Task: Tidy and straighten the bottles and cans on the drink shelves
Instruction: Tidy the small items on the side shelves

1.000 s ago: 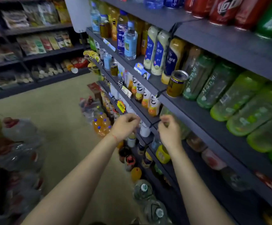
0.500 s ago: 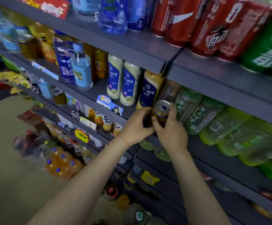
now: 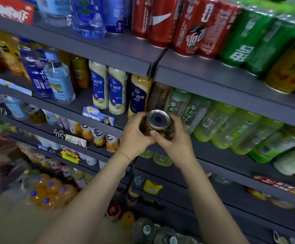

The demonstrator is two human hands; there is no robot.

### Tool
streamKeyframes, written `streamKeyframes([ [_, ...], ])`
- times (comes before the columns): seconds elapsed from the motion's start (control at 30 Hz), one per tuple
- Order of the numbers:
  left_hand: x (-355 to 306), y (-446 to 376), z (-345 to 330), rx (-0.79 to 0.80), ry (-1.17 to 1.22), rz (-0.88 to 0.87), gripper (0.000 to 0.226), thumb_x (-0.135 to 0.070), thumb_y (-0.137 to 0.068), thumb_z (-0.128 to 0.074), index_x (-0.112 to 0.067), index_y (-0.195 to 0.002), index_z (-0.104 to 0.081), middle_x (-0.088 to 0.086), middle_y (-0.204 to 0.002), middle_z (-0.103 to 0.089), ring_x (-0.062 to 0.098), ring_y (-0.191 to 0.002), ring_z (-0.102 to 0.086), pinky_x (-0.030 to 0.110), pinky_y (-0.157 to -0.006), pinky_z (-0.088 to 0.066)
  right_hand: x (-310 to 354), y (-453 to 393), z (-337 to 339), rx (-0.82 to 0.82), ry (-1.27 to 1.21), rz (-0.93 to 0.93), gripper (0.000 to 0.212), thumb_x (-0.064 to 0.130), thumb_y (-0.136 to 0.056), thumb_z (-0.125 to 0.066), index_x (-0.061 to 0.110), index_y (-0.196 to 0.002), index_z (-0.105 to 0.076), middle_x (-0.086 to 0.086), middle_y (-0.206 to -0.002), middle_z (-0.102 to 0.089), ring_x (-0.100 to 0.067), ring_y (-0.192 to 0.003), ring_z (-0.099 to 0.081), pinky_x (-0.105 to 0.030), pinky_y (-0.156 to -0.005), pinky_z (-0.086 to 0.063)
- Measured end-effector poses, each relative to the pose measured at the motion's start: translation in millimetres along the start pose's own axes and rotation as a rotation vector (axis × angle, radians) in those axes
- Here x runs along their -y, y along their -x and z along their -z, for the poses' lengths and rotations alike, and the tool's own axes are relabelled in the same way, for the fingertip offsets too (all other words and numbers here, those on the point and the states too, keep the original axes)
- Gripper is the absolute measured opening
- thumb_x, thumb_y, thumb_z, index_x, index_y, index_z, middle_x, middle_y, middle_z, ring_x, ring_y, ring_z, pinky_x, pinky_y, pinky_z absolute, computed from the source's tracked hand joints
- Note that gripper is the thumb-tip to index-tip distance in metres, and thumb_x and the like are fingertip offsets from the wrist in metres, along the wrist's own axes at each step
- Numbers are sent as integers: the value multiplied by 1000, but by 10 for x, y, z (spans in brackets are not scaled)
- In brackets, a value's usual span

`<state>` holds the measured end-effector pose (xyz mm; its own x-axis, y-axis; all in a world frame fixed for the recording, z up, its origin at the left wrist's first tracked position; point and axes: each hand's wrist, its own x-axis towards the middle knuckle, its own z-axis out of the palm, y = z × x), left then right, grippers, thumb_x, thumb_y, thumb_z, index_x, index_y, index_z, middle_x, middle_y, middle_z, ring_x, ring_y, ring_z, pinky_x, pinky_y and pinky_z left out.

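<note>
Both hands are on one item: the small can (image 3: 158, 122) at the front edge of the middle shelf (image 3: 219, 150), right at the joint between two shelf sections.

Grip state:
- Left hand (image 3: 136, 133): fingers curled round the can's left side, thumb toward the front.
- Right hand (image 3: 175, 140): wrapped round the can's right side and front, thumb (image 3: 158, 136) lying across the label.
- Neither grip is wide; both hold the can, nothing else.

Key relation: the can sits directly between your two palms, approx. equal reach for each hand. Its long axis runs near upright, w/ the silver top tipped toward you, so the lid shows as a near-full disc. Cannot tell whether the base rests on the shelf or is lifted; your hands hide it.

Neighbours: brown bottle (image 3: 158, 97) directly behind, dark-blue-label bottle (image 3: 138, 95) just behind-left, green tea bottles (image 3: 192, 111) just beside on the right.

Judgement: next move likely calls for squaring the axis vertical, then sliding back into the gap in front of the brown bottle. Risk: right knuckles are near the green row; a wide swing could knock it.
</note>
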<state>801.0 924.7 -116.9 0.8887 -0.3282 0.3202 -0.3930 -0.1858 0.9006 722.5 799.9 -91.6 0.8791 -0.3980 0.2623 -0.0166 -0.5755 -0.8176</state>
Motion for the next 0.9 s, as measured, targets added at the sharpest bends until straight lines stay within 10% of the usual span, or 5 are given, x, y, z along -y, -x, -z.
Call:
streamKeyframes([
  [0.5,-2304,707,-1019,-187,29,-458,61,-25,-69,-84,-30,-121,-53,-3,-122,-60,16,-115,-58,45,-97,-50,417,668,2260,-193,-225,395,70,39,-71,-82,25,-133,-52,3,-125,-57,-13,-120,-55,-40,-99,-49],
  [0.7,-2921,603,-1458,-166,33,-557,61,-12,-74,-82,-18,-128,-54,-2,-125,-59,4,-115,-55,25,-98,-47,559,566,2977,-374,-127,500,62,34,-66,-84,18,-122,-61,3,-112,-62,-13,-110,-55,-28,-94,-48],
  [0.9,-3276,175,-1762,-92,-271,-637,79,-33,-76,-74,-19,-145,-38,3,-144,-46,22,-135,-41,44,-112,-36,690,254,3709,-560,-79,476,51,45,-71,-79,24,-115,-62,4,-110,-63,-8,-102,-57,-19,-85,-46],
])
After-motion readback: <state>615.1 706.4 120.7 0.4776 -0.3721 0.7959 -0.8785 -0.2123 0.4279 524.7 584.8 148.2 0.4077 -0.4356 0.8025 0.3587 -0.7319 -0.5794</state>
